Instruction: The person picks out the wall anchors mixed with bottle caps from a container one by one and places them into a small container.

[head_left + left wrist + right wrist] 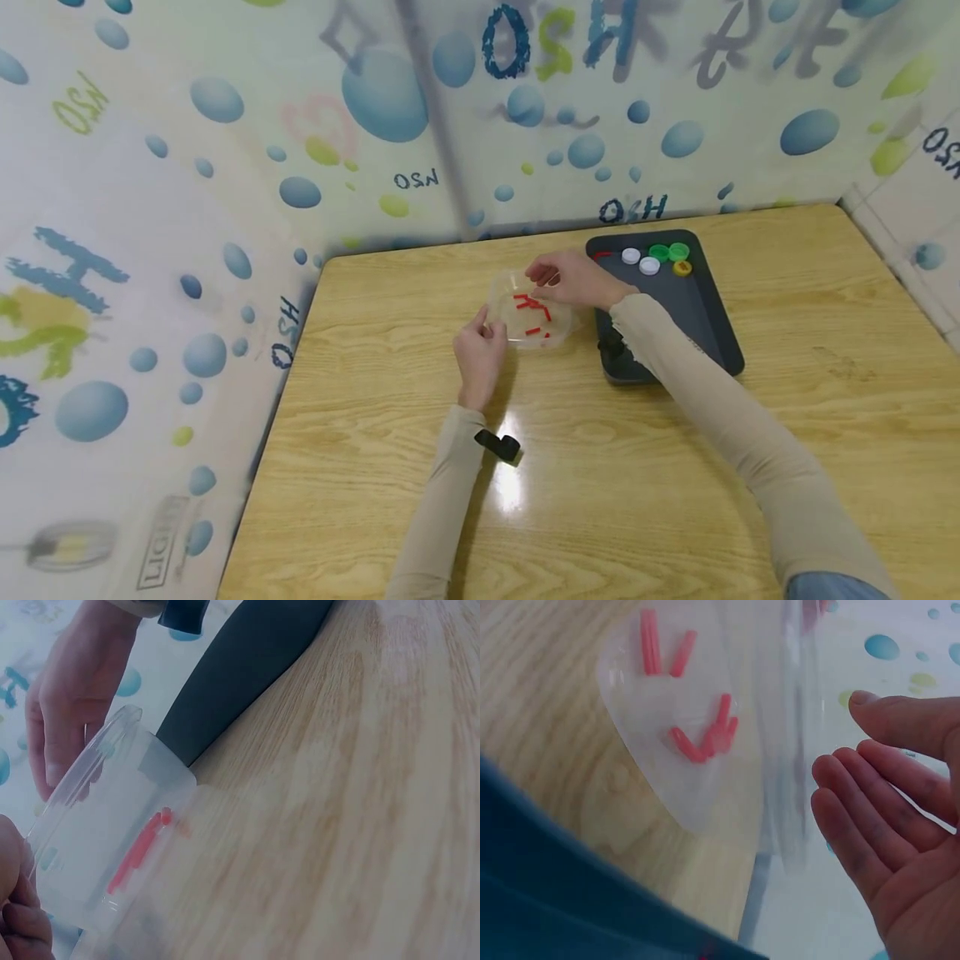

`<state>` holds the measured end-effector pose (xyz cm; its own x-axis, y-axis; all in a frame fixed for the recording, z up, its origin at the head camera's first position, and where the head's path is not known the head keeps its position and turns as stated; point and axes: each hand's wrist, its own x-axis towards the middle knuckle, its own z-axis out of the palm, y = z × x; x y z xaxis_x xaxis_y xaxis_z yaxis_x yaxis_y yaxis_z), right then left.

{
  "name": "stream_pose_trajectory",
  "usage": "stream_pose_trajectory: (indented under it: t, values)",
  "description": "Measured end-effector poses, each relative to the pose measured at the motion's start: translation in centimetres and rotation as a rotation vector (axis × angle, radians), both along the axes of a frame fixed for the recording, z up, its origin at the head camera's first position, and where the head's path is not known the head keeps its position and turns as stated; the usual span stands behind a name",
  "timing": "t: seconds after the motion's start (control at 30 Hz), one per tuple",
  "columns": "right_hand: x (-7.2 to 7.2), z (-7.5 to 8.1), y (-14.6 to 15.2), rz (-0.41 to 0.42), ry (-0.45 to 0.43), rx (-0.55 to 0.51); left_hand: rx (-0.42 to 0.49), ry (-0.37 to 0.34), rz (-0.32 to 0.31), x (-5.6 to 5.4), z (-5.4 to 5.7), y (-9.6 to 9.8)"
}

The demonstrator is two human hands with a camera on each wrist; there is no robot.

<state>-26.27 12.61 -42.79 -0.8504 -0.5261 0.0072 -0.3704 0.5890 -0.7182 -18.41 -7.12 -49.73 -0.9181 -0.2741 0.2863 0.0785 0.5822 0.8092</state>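
Observation:
A clear plastic container (512,323) stands on the wooden table and holds several short red pieces (532,332), like cut bits of stick or tube. My left hand (480,357) pinches its near-left rim between thumb and fingers; in the left wrist view that hand is mostly cut off by the edge. Over the container's right side hovers my right hand (576,281), palm turned to the container, fingers loosely bent. Nothing shows between its thumb (900,724) and fingers in the right wrist view. The red pieces (651,643) lie scattered on the container's bottom.
A dark tray (693,312) lies to the right, partly under my right forearm. At its far end are white caps (649,266), green caps (659,252), a yellow cap (682,268) and a red piece (603,254). A patterned wall (465,150) borders the table's far edge.

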Motion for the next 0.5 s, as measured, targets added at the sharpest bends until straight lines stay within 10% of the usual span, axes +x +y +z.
stream_pose_trajectory:
  t: [0.5]
  values:
    - [-1.1, 0.8, 7.8, -0.209, 0.096, -0.040, 0.000, 0.015, 0.005, -0.1, -0.1, -0.1]
